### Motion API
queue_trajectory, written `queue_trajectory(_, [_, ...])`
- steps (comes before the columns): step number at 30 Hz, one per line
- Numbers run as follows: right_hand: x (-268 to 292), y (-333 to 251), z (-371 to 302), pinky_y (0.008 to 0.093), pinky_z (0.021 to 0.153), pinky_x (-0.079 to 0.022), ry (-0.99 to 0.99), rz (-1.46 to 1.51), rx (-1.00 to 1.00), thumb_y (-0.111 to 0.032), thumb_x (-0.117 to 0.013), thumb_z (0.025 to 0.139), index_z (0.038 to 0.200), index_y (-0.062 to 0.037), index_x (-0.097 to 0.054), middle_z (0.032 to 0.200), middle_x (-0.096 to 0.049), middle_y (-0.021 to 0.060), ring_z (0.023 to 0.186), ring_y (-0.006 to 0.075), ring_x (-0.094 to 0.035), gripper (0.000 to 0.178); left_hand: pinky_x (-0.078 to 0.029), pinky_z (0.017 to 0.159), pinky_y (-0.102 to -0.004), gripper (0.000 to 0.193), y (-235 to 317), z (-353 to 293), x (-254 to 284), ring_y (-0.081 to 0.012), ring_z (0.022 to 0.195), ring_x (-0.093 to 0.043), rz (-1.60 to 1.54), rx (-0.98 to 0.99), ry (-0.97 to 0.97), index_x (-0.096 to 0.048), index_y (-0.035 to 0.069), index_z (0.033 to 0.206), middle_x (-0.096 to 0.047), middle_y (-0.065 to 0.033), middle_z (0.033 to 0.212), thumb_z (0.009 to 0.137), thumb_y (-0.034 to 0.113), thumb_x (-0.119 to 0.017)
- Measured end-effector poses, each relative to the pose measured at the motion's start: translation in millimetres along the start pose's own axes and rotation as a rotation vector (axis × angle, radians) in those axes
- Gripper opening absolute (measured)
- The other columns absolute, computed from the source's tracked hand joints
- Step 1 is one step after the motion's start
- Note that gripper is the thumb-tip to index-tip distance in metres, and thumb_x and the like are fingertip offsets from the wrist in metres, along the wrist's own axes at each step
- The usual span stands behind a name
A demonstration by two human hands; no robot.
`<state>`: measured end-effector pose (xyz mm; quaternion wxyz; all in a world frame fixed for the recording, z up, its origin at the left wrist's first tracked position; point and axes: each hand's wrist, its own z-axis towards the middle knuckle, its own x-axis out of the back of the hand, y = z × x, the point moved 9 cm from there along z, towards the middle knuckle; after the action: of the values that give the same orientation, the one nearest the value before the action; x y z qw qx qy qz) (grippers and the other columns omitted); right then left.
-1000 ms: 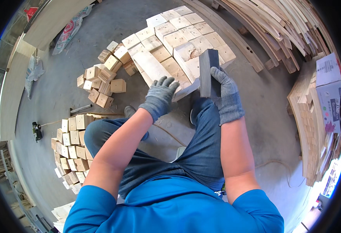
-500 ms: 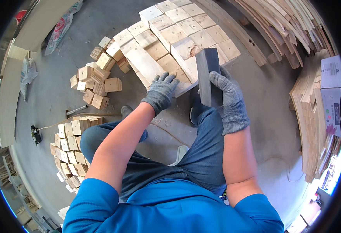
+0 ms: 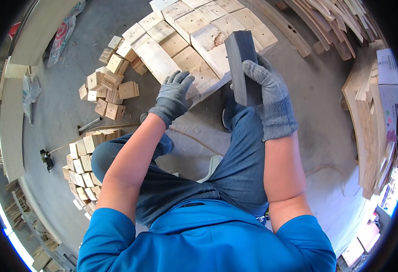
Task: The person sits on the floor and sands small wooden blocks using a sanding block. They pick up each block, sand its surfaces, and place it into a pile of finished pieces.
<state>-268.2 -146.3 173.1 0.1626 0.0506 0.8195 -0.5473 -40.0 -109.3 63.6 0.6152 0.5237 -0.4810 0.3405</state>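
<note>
Both my hands wear grey knit gloves. My right hand (image 3: 274,93) grips a long dark grey rectangular block (image 3: 244,68), its thumb across the near side. The block is tilted upright in front of the right edge of a stack of pale wooden blocks (image 3: 199,63). My left hand (image 3: 174,95) lies with fingers stretched out at the near left edge of that stack, its fingertips over a long pale block (image 3: 158,59). Whether the palm presses on the wood, I cannot tell. Several blocks in the stack show small dark holes, and one has a brown knot.
Loose wooden blocks (image 3: 113,84) lie heaped left of the stack. A second stack of blocks (image 3: 83,156) stands beside my left knee. A small dark device (image 3: 47,159) with a cord and a hammer-like tool (image 3: 89,124) lie on the floor. Curved planks (image 3: 321,27) are at the far right.
The whole view has shifted, with the stack now higher and farther left in it. My right hand still grips the dark block; my left hand stays at the stack's near edge.
</note>
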Motion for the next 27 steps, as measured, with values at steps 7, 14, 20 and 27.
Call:
queue_trajectory(7, [7,-4,-4,0.0277,0.082,-0.059,-0.001,-0.005,0.020,-0.024,-0.082,0.094,0.145,0.0046,-0.061,0.116,-0.073,0.0112,0.096,0.0159,-0.071,0.063,-0.049,0.113,-0.0502,0.066,8,-41,1,-0.0413,0.133,-0.058,-0.106,0.076,0.133,-0.063,0.010,0.141,-0.060,-0.0168,0.148,0.080,0.023,-0.085])
queue_trajectory(14, [12,-6,-8,0.0281,0.085,-0.059,0.005,0.019,0.044,-0.022,-0.084,0.093,0.144,0.0043,-0.062,0.117,-0.073,0.0104,0.097,0.0154,-0.071,0.061,-0.047,0.116,-0.0487,0.068,0,-62,-10,-0.0403,0.137,-0.056,-0.131,0.185,0.117,-0.060,0.011,0.146,-0.058,-0.0167,0.150,0.083,0.023,-0.083])
queue_trajectory(20, [15,-5,-6,0.0283,0.086,-0.059,-0.008,0.019,0.058,-0.022,-0.085,0.092,0.145,0.0039,-0.061,0.119,-0.073,0.0106,0.100,0.0162,-0.071,0.064,-0.044,0.119,-0.0472,0.077,21,-52,-12,-0.0400,0.140,-0.053,0.016,0.211,-0.110,-0.056,0.013,0.152,-0.056,-0.0184,0.152,0.082,0.026,-0.084])
queue_trajectory(27, [19,-5,-8,0.0296,0.089,-0.060,0.010,-0.018,0.044,-0.025,-0.087,0.090,0.149,0.0031,-0.059,0.126,-0.073,0.0132,0.105,0.0178,-0.072,0.072,-0.039,0.124,-0.0459,0.060,33,-49,-14,-0.0416,0.148,-0.046,0.063,0.233,-0.235,-0.069,0.020,0.139,-0.048,-0.0184,0.160,0.081,0.028,-0.084])
